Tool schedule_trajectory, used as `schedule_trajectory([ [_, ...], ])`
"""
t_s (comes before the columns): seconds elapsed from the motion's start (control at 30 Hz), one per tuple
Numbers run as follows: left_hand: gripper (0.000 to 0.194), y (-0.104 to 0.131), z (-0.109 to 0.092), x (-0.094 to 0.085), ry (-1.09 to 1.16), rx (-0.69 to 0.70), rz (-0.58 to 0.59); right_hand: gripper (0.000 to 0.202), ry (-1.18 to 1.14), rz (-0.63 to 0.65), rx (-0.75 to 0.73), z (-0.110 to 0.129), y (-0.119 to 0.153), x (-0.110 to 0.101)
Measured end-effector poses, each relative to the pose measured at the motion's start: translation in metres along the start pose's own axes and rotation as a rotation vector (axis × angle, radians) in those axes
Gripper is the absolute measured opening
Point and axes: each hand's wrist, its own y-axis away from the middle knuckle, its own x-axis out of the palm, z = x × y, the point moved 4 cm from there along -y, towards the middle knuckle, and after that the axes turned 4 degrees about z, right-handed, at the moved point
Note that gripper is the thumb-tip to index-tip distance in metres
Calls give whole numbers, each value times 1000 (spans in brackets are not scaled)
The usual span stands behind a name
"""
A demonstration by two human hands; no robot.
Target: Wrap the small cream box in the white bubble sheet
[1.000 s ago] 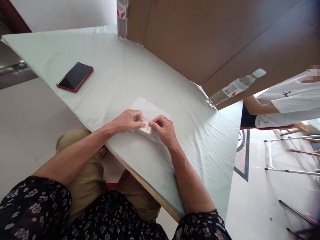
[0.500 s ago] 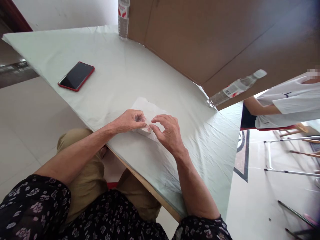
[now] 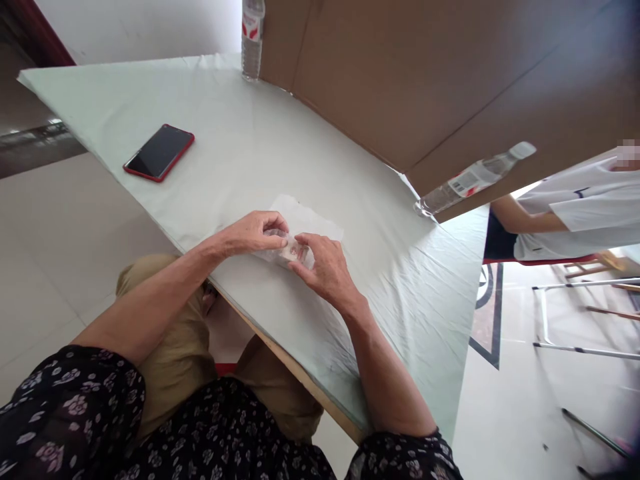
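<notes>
A small pale block-like piece with reddish marks [image 3: 294,251], in what looks like clear plastic wrapping [image 3: 273,248], lies between my hands near the table's front edge. My left hand [image 3: 254,233] is closed on its left end, thumb on the near side and fingers curled over. Around the right end, the thumb and fingers of my right hand [image 3: 323,265] close from both sides. What exactly the piece is cannot be made out. Just behind it, a white sheet of thin paper [image 3: 307,219] lies flat, partly covered by my hands.
A phone with a red case [image 3: 160,153] lies at the left. A large cardboard panel [image 3: 400,80] stands along the back, with one water bottle [image 3: 252,47] at its left end and another bottle [image 3: 473,179] at its right. Beyond sits a person in white [image 3: 590,207].
My right hand has moved in from the side and closed around the piece's right end. The marked piece and the clear plastic now show more plainly. The view has shifted slightly.
</notes>
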Motion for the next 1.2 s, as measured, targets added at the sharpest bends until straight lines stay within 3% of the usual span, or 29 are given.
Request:
schedule_trajectory([
  [0.4, 27, 1, 12, 3, -129, -42, -141, 29, 208, 96, -70, 14, -2, -5],
  [0.6, 31, 7, 14, -18, -370, -119, -181, 19, 360, 136, -109, 25, 0, -7],
  [0.8, 51, 18, 19, -38, -583, -317, -228, 25, 441, 114, -137, 28, 1, -7],
  [1.03, 36, 11, 17, -29, -517, -263, -172, 25, 481, 116, -157, 28, 1, -5],
  [1.2, 34, 3, 18, -22, -420, -321, -157, 25, 476, 104, -164, 28, 1, -4],
])
